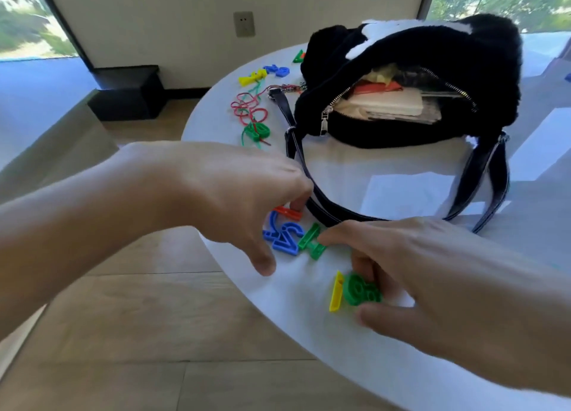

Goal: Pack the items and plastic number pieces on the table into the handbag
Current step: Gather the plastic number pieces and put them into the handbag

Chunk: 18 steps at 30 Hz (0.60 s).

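A black fluffy handbag (pixel 463 70) stands unzipped on the round white table (pixel 355 348), with papers and packets showing inside. Its black strap (pixel 321 206) loops toward me. Near the table's front edge, my left hand (pixel 234 194) pinches a red number piece (pixel 289 212) beside blue pieces (pixel 282 234). My right hand (pixel 432 280) touches a green piece (pixel 312 240) with its fingertips and curls around a green 8 (pixel 360 290) with a yellow piece (pixel 336 291) beside it. More number pieces (pixel 265 73) and coloured strings (pixel 250 107) lie at the far left.
A green piece (pixel 256 130) is tangled in the strings. The table edge curves close to my hands, with wooden floor (pixel 154 318) below. A black box (pixel 129 95) sits on the floor by the wall. Windows flank the wall.
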Tool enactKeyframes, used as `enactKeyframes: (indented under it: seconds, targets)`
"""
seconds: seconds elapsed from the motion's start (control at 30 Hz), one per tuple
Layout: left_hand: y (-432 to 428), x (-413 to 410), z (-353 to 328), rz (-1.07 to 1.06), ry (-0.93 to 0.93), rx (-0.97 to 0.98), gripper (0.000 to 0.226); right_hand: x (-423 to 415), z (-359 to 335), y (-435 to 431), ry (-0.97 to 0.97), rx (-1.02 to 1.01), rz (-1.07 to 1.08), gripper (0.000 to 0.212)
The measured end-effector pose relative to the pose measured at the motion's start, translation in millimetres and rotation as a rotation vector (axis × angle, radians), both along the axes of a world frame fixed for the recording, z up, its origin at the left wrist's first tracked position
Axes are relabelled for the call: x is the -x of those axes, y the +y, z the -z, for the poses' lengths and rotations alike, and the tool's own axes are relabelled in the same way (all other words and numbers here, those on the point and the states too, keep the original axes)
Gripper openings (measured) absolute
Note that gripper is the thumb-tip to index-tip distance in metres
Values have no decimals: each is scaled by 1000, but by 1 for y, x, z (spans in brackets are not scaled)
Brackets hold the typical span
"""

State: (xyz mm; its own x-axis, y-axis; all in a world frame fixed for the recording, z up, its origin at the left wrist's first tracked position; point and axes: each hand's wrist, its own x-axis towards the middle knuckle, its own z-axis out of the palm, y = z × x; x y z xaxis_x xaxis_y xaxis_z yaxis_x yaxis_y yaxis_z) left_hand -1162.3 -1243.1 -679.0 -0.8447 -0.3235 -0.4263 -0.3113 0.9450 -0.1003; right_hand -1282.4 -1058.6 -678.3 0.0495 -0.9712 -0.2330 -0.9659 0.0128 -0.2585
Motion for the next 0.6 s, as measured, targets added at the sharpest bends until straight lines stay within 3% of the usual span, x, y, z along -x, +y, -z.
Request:
enactKeyframes:
  seconds: [0.33, 0.6]
  targets:
    - [15, 4, 15, 61, 322, -150, 41, -4, 17, -8, 83, 128, 128, 46]
    - [23, 0, 15, 7, 421, -250, 25, -2, 20, -17, 13, 143, 165, 43]
